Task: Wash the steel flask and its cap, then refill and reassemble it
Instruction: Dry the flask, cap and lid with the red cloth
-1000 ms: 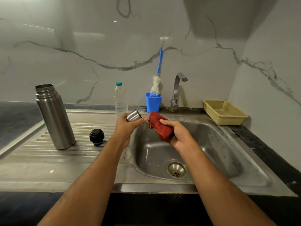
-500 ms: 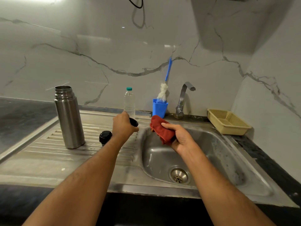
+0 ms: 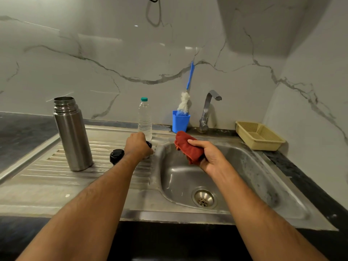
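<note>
On steel drainboard — open flask, black stopper, marble-veined wall.

Glossy white marble walls with grey veins meet at a corner on the right, and soft patches of light reflect off them. A dark cable loops down at the top. Below runs a dark stone counter that holds a steel sink with a ribbed drainboard.

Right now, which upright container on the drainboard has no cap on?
The steel flask at the left: its threaded mouth is bare. The clear plastic bottle behind the left hand wears a green cap.
</note>
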